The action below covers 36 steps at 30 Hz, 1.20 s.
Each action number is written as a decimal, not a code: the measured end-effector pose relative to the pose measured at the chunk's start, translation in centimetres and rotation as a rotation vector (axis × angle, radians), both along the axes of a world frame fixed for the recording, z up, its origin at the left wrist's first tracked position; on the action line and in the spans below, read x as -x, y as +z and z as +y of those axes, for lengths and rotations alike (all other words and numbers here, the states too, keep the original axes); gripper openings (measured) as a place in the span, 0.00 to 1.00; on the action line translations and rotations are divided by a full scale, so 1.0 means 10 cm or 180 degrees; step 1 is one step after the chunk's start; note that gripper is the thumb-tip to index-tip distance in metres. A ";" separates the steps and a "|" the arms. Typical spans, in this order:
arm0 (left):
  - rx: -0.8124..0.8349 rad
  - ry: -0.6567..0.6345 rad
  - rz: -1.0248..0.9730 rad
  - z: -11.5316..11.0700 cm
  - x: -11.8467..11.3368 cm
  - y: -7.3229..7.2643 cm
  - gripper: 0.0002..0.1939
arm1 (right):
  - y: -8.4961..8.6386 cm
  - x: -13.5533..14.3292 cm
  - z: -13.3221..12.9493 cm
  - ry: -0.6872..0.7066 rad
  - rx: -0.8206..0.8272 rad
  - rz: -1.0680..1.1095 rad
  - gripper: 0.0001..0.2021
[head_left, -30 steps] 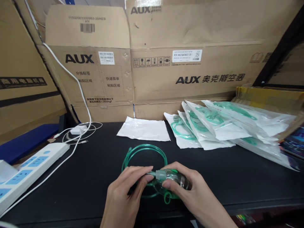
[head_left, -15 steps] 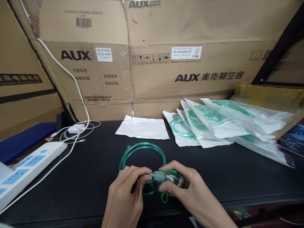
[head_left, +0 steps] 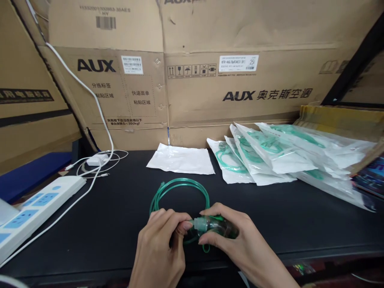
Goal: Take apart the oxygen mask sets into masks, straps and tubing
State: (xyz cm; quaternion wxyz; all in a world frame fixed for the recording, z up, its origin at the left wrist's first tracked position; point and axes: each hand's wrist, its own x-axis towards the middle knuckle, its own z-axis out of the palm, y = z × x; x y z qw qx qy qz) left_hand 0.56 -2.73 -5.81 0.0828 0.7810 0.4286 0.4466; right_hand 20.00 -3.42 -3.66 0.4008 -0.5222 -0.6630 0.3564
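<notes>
My right hand [head_left: 232, 230] is wrapped round a clear green oxygen mask [head_left: 220, 225], squeezed together and lying sideways, with its pale connector [head_left: 200, 224] pointing left. Between thumb and forefinger, my left hand [head_left: 168, 232] pinches the end of the green tubing right at that connector. How far the tube sits in the connector is hidden by my fingertips. Behind my hands the rest of the tubing [head_left: 183, 182] lies coiled in loops on the black table [head_left: 120, 224]. A small green strap loop [head_left: 206, 248] hangs below the mask.
A flat white pouch [head_left: 181, 159] lies behind the coil. To its right, several clear-fronted packets [head_left: 270, 150] of green tubing overlap. A white power strip [head_left: 39, 212], a cable [head_left: 93, 92] and a charger [head_left: 97, 160] are at left. Cardboard [head_left: 195, 108] walls the back.
The strap loop under the mask has shifted slightly left and looks narrower, and the mask has turned a little. My left thumb and fingers sit closer to the connector. The camera view has moved slightly.
</notes>
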 end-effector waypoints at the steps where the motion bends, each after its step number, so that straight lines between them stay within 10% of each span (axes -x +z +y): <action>1: 0.0074 0.0035 -0.0045 0.00 0.00 0.00 0.12 | 0.00 -0.01 0.01 -0.0003 -0.0053 -0.0027 0.11; 11: 0.0020 0.0095 -0.0573 0.04 -0.04 0.01 0.11 | -0.09 -0.07 0.10 -0.0011 -0.1015 -0.0033 0.15; 19: 0.0923 0.1585 0.0412 0.42 0.41 0.26 0.23 | -0.07 -0.06 0.08 -0.0338 -0.1331 -0.0300 0.18; 26: 0.1544 0.1247 0.0943 0.62 0.38 0.38 0.07 | -0.19 -0.01 0.14 -0.0562 -0.1420 -0.0267 0.16; 36: 0.2177 0.0623 0.1058 0.63 0.16 0.57 0.09 | -0.08 0.05 0.10 -0.0405 -0.0980 -0.0040 0.07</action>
